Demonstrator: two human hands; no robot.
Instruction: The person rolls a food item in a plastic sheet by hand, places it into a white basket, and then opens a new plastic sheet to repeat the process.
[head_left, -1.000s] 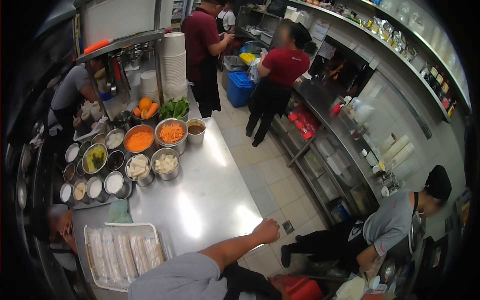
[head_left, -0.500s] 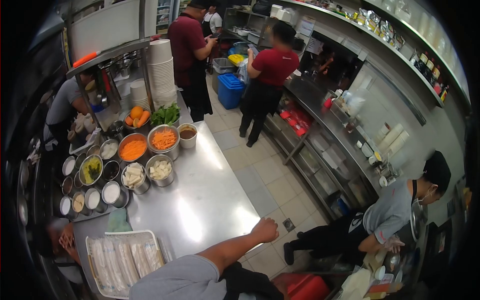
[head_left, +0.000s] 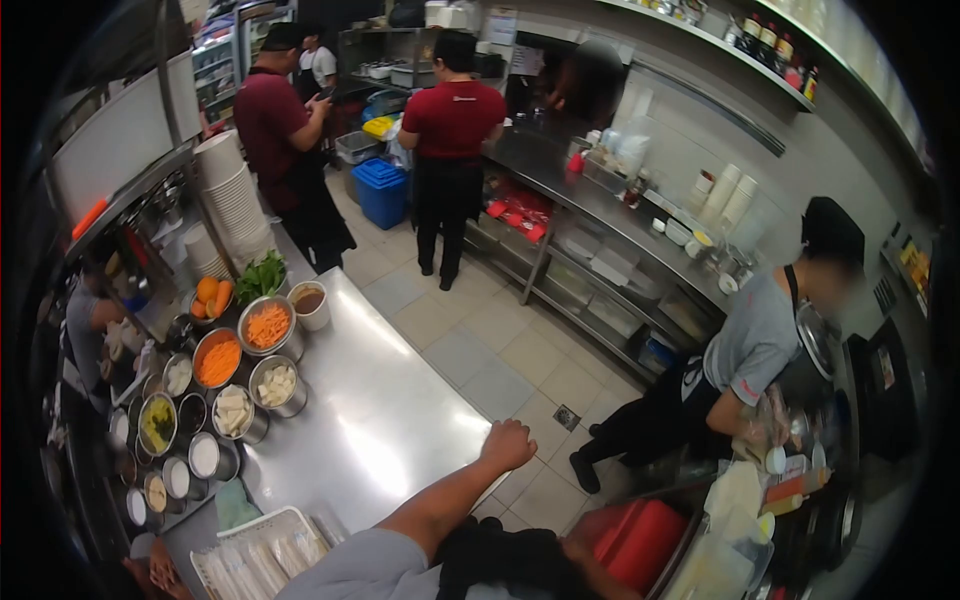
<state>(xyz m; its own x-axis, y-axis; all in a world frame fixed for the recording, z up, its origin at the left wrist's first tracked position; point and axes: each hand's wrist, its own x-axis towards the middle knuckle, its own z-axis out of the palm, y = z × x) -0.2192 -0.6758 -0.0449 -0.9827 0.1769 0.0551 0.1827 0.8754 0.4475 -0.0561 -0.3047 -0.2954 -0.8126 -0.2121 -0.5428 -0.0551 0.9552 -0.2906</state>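
My left hand (head_left: 508,445) is curled into a fist at the near right corner of the steel table (head_left: 400,400), with nothing visible in it. My left forearm reaches across the table's near end. Of my right arm, only a part of the forearm (head_left: 592,572) shows at the bottom edge, and that hand is out of sight. A white basket (head_left: 303,520) of long wrapped white packs lies left of my left arm. Behind it is a green cloth (head_left: 236,505). Farther off stand bowls of shredded carrot (head_left: 268,326) and pale cut pieces (head_left: 277,385).
A red bin (head_left: 640,545) is at the lower right. Beside it, a co-worker in grey (head_left: 755,340) bends over a counter. Two people in dark red shirts (head_left: 455,120) stand beyond the table, near a blue bin (head_left: 381,193). Stacked white cups (head_left: 228,180) are at the left.
My view has turned to the right, so the scene sits farther left. My left hand remains closed at the table corner. The nearer person in red now shows their back more squarely.
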